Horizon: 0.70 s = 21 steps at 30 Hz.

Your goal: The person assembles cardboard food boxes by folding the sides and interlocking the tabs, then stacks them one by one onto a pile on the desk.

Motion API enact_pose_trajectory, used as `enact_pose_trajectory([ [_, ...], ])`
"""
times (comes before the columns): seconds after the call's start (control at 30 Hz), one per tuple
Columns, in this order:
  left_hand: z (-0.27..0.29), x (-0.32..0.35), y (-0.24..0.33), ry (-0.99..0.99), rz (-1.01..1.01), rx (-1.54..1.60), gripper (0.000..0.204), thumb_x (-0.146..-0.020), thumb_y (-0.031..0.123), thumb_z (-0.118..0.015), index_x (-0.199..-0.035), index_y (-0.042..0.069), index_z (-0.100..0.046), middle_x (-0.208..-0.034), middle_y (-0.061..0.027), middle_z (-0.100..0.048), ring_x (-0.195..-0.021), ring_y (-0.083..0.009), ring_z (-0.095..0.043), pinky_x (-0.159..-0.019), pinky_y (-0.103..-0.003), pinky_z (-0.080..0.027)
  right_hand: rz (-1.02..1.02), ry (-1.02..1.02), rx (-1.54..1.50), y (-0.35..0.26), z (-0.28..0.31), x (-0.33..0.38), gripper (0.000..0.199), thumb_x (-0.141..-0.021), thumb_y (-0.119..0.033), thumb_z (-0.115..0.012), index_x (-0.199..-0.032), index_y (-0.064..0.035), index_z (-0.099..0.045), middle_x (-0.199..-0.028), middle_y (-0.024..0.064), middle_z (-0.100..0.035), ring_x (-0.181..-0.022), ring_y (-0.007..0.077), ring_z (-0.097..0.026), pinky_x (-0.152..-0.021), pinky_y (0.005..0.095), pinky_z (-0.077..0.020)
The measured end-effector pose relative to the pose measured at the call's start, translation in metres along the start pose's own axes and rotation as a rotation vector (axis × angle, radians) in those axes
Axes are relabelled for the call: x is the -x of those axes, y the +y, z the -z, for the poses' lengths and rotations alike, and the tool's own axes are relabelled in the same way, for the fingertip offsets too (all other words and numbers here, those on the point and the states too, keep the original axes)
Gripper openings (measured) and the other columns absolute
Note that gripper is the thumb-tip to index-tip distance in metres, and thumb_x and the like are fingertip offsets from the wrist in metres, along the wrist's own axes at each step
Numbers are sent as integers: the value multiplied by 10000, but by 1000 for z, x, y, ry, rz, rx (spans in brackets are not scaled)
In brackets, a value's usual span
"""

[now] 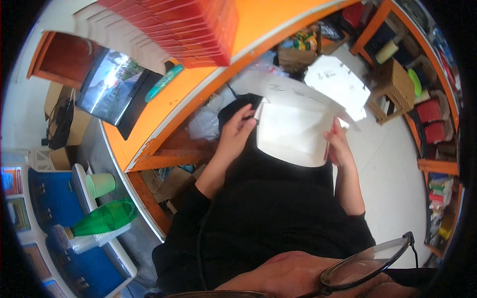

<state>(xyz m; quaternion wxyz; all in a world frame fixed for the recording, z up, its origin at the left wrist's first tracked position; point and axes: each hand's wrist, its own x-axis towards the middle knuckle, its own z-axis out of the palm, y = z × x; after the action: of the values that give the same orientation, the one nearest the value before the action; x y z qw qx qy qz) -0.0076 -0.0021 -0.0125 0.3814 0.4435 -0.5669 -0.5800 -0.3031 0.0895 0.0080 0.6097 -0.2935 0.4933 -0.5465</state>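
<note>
A white cardboard box (295, 134) lies on my lap, its inside facing up and its lid (293, 92) raised along the far side. My left hand (238, 130) is at the box's far left corner, thumb and fingertips closed loosely about the edge. At the right wall my right hand (339, 144) grips the box, the thumb on the near side of the wall and the fingers mostly hidden behind it. Beyond the lid are flat white card pieces (335, 82) with slotted edges.
A tall stack of red cartons (184, 35) stands on the orange table (144, 139), beside a lit screen device (112, 87). At the left are a green bottle (104, 218) and a pale green cup (101, 185). A brown cardboard box (395, 92) and loaded shelves (437, 169) line the right.
</note>
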Motion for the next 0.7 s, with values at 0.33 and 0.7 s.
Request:
enact_pose_trajectory([
  [0.33,-11,24,-37,5,3,-671,168,-819,176,-691,-856,12,-686,-763,-164,-679,-713,-310,-683,-660,-368,-520,-118,-59,349,26,-25,20,564,-817,-129,-646,-1308,-42,-381,-1149,108,-551,-1084,179,-540,-941,328,-438],
  [0.7,22,4,18,-355,-513,-503,1090,-665,426,-856,-1478,0,-269,-1498,-257,-319,-1373,-362,-353,-1132,-419,-280,-39,-48,-7,-13,-1,8,791,-828,-272,-618,-1483,-28,-247,-1370,147,-454,-1263,237,-459,-1059,364,-370],
])
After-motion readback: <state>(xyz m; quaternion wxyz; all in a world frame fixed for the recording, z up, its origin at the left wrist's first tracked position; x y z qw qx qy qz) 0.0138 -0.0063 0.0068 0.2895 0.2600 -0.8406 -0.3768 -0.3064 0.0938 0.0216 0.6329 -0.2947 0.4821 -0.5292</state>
